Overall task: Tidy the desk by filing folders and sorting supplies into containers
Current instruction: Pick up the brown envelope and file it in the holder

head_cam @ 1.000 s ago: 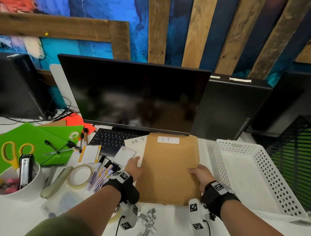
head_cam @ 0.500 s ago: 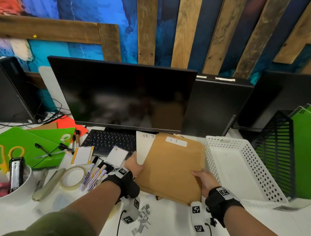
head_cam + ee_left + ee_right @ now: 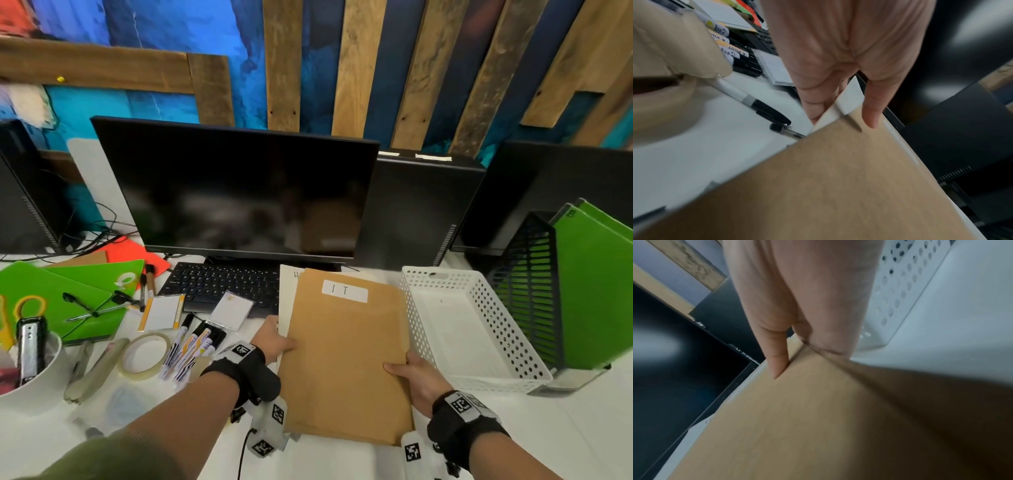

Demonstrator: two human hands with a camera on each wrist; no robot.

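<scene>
A brown folder (image 3: 346, 356) with a white "IT" label lies on top of a white folder (image 3: 287, 298) in front of the monitor. My left hand (image 3: 274, 341) pinches the stack's left edge, thumb on top and fingers underneath, as the left wrist view shows on the brown folder (image 3: 838, 186). My right hand (image 3: 411, 375) pinches the right edge the same way, thumb on the brown folder (image 3: 807, 410). The stack is lifted off the desk and tilted. A black mesh file rack (image 3: 527, 284) with green folders (image 3: 596, 291) stands at the far right.
A white perforated basket (image 3: 421, 329) sits just right of the stack. Keyboard (image 3: 222, 284) and monitor (image 3: 236, 192) are behind. To the left lie markers (image 3: 191, 346), a tape roll (image 3: 144, 356), cards, green folders (image 3: 58, 301) with pens, and a white cup (image 3: 34, 380).
Both hands lifted the folder stack off the desk and carried it a little right and nearer. The view turned right, bringing the file rack with green folders into sight.
</scene>
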